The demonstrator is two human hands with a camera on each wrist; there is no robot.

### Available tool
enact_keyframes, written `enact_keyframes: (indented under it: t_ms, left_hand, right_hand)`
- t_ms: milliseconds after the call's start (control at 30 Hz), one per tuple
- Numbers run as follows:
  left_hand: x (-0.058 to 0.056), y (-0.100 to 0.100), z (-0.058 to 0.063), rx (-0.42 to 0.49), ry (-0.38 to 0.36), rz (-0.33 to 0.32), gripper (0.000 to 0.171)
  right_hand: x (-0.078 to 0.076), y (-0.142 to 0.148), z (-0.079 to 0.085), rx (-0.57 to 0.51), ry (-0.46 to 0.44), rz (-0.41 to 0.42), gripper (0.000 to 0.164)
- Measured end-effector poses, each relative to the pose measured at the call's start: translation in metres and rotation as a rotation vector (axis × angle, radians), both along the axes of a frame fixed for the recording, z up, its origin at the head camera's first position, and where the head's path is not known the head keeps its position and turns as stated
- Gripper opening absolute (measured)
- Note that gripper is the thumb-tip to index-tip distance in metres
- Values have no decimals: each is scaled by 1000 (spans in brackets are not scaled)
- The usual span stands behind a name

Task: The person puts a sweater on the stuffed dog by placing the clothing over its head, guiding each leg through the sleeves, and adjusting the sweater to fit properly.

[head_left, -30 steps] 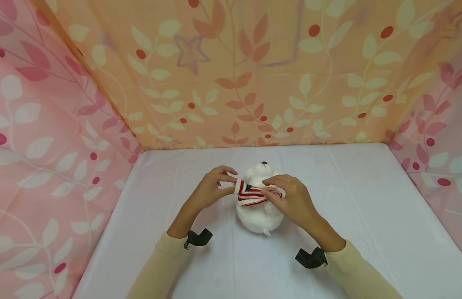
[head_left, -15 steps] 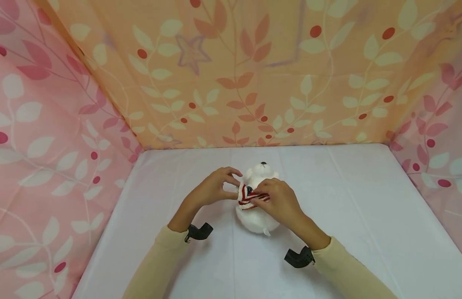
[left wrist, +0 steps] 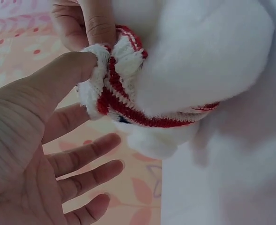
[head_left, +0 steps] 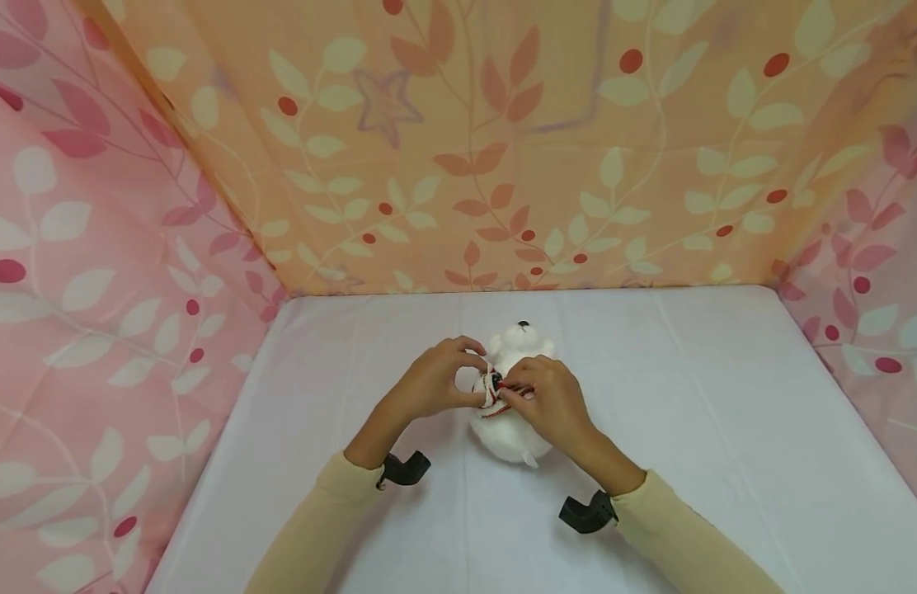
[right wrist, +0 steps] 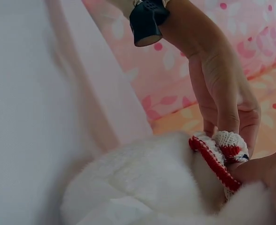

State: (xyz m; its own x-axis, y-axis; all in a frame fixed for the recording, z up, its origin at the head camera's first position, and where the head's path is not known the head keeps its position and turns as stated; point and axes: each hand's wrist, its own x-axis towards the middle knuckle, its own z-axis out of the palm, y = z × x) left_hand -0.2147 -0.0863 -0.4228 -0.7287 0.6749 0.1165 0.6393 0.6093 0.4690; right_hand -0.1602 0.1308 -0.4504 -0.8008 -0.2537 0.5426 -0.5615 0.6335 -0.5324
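A white plush bear [head_left: 509,444] lies on its back, its dark nose toward the far edge. Around its upper body is a red-and-white striped knit garment [left wrist: 147,116] with a small dark patch. From the left, my left hand [head_left: 438,381] pinches the garment's folded edge between thumb and index finger; its other fingers spread loosely in the left wrist view. My right hand [head_left: 553,398] pinches the same knit close to the left fingertips, thumb and index nearly meeting them. The right fingers cover part of the garment, and in the right wrist view only part of that hand shows.
A white-covered table [head_left: 651,412] lies beneath the bear. Behind it hangs an orange leaf-print cloth [head_left: 562,99], with a pink patterned cloth [head_left: 95,330] on the left and another on the right. Each wrist carries a black camera mount [head_left: 406,469].
My right hand has moved left across the bear's chest to the garment's left part. My left hand has shifted slightly right, and the knit between them is now bunched and folded.
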Motion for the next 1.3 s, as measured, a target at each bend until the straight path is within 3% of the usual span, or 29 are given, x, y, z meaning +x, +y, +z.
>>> enact_keyframes:
  t_ms: [300, 433, 600, 767, 1100, 1300]
  left_hand:
    - [-3, -14, -2, 139, -151, -49, 15]
    - [-7, -14, 0, 127, -161, -71, 19]
    - [-10, -10, 4, 71, -107, -91, 23]
    - [-9, -5, 4, 18, -31, -87, 17]
    - [-4, -5, -2, 32, 152, -39, 12]
    - [-7, -11, -7, 83, 204, -32, 10]
  right_hand:
    - [1, 4, 3, -68, -71, -2, 11]
    - [1, 5, 4, -81, -73, 12, 11]
    - [-1, 4, 1, -86, -48, 26, 12]
    - [-1, 2, 1, -80, -33, 23, 11]
    - [2, 5, 8, 18, -41, 9, 9]
    - [3, 10, 9, 78, -26, -4, 14]
